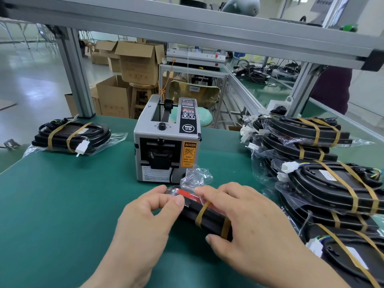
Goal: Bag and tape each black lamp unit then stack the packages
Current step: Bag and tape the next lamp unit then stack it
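- The left hand (145, 208) pinches the clear bag (196, 177) between thumb and forefinger, at the far end of the black lamp unit (214, 222).
- The right hand (249, 217) curls over the top of the unit, fingers across it and thumb on the near edge, holding it down on the desk (62, 194).
- The unit lies between the two hands, just in front of the tape dispenser (166, 140). Its red lens shows through the plastic, and tan bands (201, 213) wrap its body.
- The step appears to be folding the bag's loose mouth, which stands crumpled above the fingers and is not yet flat.
- To do it well, the person probably draws the slack tight over the end and creases the flap flat against the black housing. The right hand steadies the unit so it does not slide.
- One finger should pin the fold before the other hand goes for tape, or the flap may spring open.
- Whether a strip waits at the dispenser's outlet cannot be told.
- One bagged package (70, 136) lies well apart on the left, and a pile of bagged units (324, 183) crowds the right.
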The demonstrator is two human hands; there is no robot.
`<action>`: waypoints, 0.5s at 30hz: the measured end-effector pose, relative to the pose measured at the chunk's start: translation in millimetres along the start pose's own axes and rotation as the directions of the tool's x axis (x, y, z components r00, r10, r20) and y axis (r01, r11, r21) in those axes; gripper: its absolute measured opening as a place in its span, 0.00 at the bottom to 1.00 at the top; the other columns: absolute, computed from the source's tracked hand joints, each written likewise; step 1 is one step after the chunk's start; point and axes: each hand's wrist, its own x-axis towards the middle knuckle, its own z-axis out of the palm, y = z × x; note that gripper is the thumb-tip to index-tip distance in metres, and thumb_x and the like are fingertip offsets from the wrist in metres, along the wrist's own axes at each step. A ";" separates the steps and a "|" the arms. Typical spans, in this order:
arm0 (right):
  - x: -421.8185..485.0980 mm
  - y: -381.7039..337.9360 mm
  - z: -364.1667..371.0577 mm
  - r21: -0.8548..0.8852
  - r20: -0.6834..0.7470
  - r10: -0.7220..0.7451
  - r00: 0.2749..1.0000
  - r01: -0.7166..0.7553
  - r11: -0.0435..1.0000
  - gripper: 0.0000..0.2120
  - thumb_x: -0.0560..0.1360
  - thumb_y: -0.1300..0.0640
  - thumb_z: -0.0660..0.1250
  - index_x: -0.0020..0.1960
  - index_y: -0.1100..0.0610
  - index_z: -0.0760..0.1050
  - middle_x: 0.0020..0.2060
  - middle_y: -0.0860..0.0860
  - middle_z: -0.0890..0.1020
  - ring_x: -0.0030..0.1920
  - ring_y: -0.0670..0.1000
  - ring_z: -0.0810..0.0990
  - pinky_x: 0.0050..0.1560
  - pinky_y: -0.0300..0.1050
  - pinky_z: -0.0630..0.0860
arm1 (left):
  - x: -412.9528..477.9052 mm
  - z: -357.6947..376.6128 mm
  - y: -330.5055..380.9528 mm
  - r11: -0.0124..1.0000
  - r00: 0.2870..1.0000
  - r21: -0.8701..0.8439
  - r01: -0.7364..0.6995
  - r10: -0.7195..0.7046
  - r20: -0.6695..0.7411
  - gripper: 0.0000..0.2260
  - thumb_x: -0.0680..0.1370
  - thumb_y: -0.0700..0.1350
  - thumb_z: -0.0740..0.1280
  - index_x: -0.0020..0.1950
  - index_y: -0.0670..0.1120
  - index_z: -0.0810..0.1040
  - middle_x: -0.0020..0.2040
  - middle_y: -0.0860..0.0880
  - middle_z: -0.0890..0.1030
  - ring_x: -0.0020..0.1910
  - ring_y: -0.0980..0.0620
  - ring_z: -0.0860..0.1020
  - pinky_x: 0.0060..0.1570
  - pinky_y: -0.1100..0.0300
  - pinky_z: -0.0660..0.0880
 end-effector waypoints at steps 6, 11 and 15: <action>0.2 -0.2 -0.5 -0.002 -0.003 0.002 1.000 -0.002 1.000 0.37 0.64 0.38 0.64 0.68 0.34 0.50 0.53 0.38 0.70 0.52 0.46 0.71 0.52 0.43 0.74 | -2.0 3.0 3.4 0.999 1.000 0.052 -0.012 0.013 -0.019 0.05 0.69 0.52 0.71 0.36 0.54 0.85 0.61 0.59 0.76 0.63 0.66 0.70 0.60 0.59 0.63; 0.2 -0.5 -1.4 -0.011 -0.002 0.000 1.000 0.000 1.000 0.37 0.64 0.38 0.64 0.68 0.34 0.51 0.53 0.38 0.71 0.53 0.47 0.71 0.52 0.43 0.74 | -0.4 3.2 3.1 0.996 0.999 0.084 -0.019 0.021 -0.030 0.06 0.71 0.50 0.72 0.35 0.54 0.84 0.60 0.60 0.77 0.62 0.65 0.71 0.58 0.60 0.62; 0.1 -1.6 -2.7 -0.007 0.001 0.007 1.000 -0.007 1.000 0.36 0.64 0.38 0.64 0.68 0.36 0.54 0.53 0.39 0.71 0.52 0.48 0.72 0.51 0.44 0.75 | 1.0 3.7 2.9 0.995 0.999 0.092 -0.029 0.032 -0.034 0.06 0.71 0.50 0.72 0.34 0.53 0.84 0.59 0.59 0.77 0.62 0.66 0.71 0.57 0.61 0.62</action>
